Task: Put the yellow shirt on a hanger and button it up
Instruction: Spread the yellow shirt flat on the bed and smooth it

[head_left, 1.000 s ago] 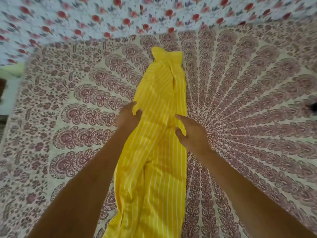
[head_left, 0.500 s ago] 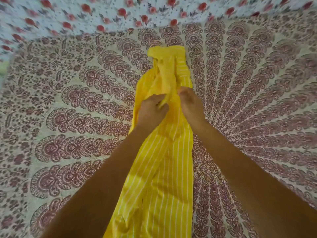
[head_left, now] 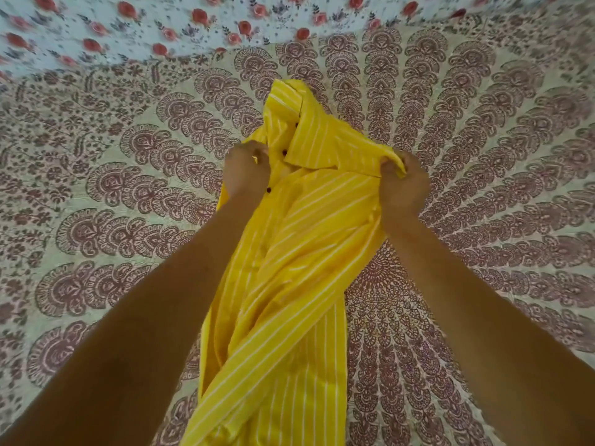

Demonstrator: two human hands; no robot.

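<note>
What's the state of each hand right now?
Left hand: closed, gripping the yellow shirt at one front edge.
Right hand: closed, gripping the same shirt at the opposite edge.

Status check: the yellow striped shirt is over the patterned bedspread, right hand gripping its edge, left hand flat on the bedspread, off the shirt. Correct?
Not quite. The head view shows the left hand gripping the yellow shirt too, fingers curled on the fabric beside the dark buttons, not flat on the bedspread. The right hand does grip its edge.
</note>
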